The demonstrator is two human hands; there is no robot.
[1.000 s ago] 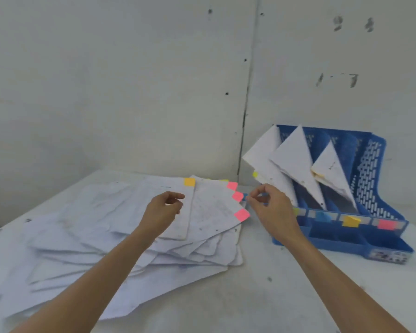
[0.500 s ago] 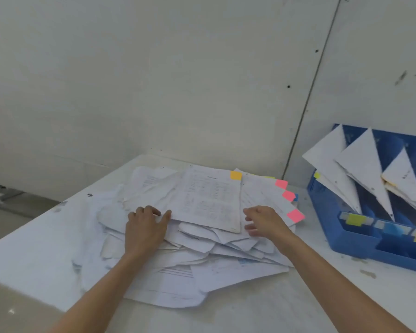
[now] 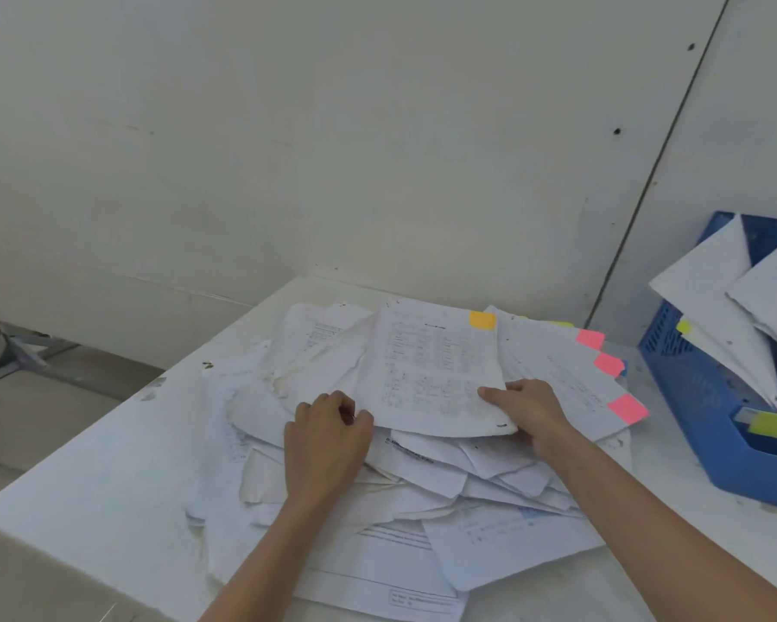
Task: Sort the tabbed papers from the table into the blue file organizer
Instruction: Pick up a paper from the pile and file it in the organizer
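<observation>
A loose heap of white papers (image 3: 404,487) covers the middle of the white table (image 3: 108,478). On top lies a printed sheet with an orange tab (image 3: 482,320) at its far right corner. My right hand (image 3: 528,408) pinches that sheet's near right corner, thumb on top. My left hand (image 3: 326,435) grips the sheet's near left edge with curled fingers. Sheets with three pink tabs (image 3: 608,364) fan out to the right. The blue file organizer (image 3: 709,410) stands at the right edge, holding white papers and yellow tabs.
A grey wall (image 3: 377,150) rises behind the table. The table's left edge drops to the floor, where a metal frame (image 3: 23,356) stands. Bare tabletop lies between the heap and the organizer.
Both hands came down onto the heap and closed on the near edge of the orange-tabbed sheet. The view swung left and closer, pushing the organizer to the frame's right edge.
</observation>
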